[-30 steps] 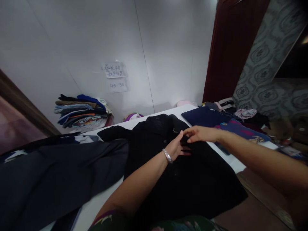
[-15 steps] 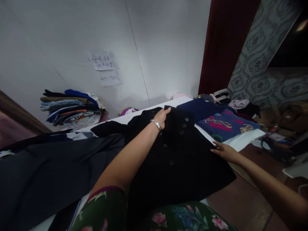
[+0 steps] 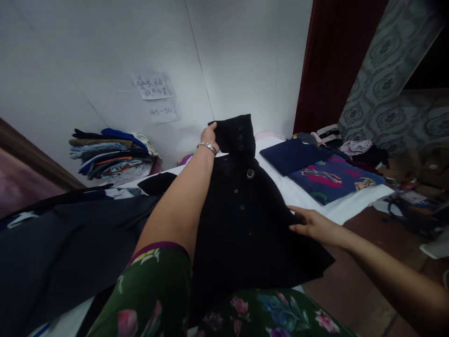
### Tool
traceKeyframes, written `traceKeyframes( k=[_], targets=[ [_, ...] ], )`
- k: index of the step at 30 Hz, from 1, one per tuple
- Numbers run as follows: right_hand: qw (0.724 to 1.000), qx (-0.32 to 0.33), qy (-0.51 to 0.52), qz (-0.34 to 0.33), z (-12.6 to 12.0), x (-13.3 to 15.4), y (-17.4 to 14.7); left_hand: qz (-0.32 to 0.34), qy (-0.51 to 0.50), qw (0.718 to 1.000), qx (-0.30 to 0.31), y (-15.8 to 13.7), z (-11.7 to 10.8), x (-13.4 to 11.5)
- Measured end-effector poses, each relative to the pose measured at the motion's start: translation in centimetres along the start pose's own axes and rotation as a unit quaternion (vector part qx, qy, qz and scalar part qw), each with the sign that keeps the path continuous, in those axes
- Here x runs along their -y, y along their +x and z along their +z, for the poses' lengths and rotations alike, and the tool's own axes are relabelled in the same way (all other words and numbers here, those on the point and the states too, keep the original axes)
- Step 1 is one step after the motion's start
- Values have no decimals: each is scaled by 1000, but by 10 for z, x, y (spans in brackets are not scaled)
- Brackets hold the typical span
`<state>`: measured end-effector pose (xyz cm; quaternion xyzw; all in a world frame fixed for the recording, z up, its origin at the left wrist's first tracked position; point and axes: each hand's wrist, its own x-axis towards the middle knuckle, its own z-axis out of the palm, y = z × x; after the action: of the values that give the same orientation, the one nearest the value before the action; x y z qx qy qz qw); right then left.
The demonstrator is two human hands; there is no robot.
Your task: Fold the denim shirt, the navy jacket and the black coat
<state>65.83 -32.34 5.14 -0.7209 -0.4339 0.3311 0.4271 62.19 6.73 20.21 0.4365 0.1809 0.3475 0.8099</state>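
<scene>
A black buttoned jacket (image 3: pixel 224 238) lies spread over the white table in front of me, with a round emblem on its chest. My left hand (image 3: pixel 210 136), with a silver bangle at the wrist, is closed on the end of one sleeve (image 3: pixel 236 135). That cuff, with several buttons on it, is raised up past the collar. At the jacket's right edge, my right hand (image 3: pixel 308 223) holds the fabric between thumb and fingers. The jacket's lower corner sticks out past the table edge.
Dark garments (image 3: pixel 77 243) lie to the left. A stack of folded clothes (image 3: pixel 112 154) stands by the wall beneath handwritten paper notes (image 3: pixel 156 86). On the right are a folded navy garment (image 3: pixel 287 157), a patterned garment (image 3: pixel 336 180) and more clothes.
My left hand has carried the sleeve end up and to the left, past the collar, uncovering the chest emblem. My right hand has shifted left along with the jacket's edge.
</scene>
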Motion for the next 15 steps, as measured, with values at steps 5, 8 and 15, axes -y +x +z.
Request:
traceKeyframes(
  k=[5,8,15],
  targets=[
    [983,82,-162,-23,49,29,16,32,-24,997,-63,-10,-32,-30],
    [970,122,-208,-31,80,31,31,23,-18,994,-109,-19,-63,-42],
    [966,154,-203,-42,112,16,43,-7,40,978,-203,-45,-126,-56]
  ],
)
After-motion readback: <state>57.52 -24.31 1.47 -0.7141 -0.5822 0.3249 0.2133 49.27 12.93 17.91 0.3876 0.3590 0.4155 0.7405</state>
